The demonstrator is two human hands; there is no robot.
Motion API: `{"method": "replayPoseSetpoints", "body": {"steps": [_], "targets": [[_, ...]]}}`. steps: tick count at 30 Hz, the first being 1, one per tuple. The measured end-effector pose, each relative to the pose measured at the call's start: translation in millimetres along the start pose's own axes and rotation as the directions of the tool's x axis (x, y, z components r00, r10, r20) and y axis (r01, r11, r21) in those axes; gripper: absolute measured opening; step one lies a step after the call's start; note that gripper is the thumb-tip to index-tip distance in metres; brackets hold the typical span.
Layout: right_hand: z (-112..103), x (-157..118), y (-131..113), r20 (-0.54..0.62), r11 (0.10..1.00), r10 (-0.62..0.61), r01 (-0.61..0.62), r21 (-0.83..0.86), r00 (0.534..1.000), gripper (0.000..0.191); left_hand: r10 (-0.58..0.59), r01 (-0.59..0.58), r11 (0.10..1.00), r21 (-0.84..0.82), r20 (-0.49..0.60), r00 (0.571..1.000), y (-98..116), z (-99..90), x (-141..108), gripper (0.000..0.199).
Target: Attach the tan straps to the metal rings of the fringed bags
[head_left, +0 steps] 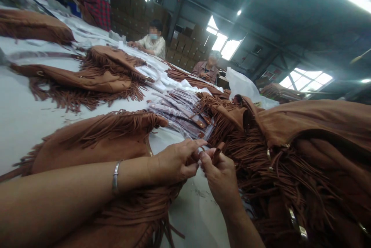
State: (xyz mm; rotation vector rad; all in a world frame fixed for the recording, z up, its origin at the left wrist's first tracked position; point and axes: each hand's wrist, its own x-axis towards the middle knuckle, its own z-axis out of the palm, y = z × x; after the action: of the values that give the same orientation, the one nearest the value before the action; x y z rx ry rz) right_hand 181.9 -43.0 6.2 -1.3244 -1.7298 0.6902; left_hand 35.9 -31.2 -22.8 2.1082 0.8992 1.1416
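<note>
My left hand (175,162), with a silver bracelet on its wrist, meets my right hand (219,174) over the white table. Both hands are closed, fingertips nearly touching. A short brown leather strap end (218,152) sticks up from my right fingers. Something small, pale and shiny shows between the fingertips; my left fingers close around it, and its kind cannot be made out. Under my left forearm lies a brown fringed bag (98,145). Just beyond my hands is a pile of plastic-wrapped straps (181,105).
Brown fringed bags with gold-coloured fittings (327,124) are heaped at the right. More fringed bags (87,80) lie on the white table (17,105) at the left. Several people sit or stand along its far side, before stacked cartons (185,45).
</note>
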Motion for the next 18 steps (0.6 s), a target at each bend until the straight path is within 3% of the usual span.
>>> {"method": "replayPoseSetpoints", "body": {"steps": [2,4,9,13,16,18], "targets": [[-2,0,2,0.009,0.996,-0.035,0.035,-0.078,0.999,0.027,-0.009,0.000,0.973,0.230,0.038,0.999,3,-2.8,-1,0.058],[-5,0,4,0.026,0.984,-0.065,0.069,-0.165,0.998,0.025,-0.061,0.028,0.933,0.360,0.081,0.995,7,-5.3,-2,0.055],[-14,5,4,0.092,0.953,-0.138,0.157,-0.260,0.986,0.024,-0.098,0.045,0.924,0.379,0.121,0.988,12,-8.9,0,0.041],[-15,10,5,0.081,1.000,0.001,-0.001,-0.001,0.997,0.027,-0.090,0.059,0.952,0.300,0.090,0.992,8,-9.3,1,0.022],[-14,11,8,0.069,0.948,0.137,-0.151,0.282,0.988,0.029,-0.143,0.138,0.982,0.126,0.034,0.989,4,-9.0,2,0.014],[-12,10,10,0.077,0.911,0.177,-0.193,0.364,0.981,0.028,-0.176,0.176,0.984,0.015,0.035,0.984,2,-9.0,2,0.011]]}}
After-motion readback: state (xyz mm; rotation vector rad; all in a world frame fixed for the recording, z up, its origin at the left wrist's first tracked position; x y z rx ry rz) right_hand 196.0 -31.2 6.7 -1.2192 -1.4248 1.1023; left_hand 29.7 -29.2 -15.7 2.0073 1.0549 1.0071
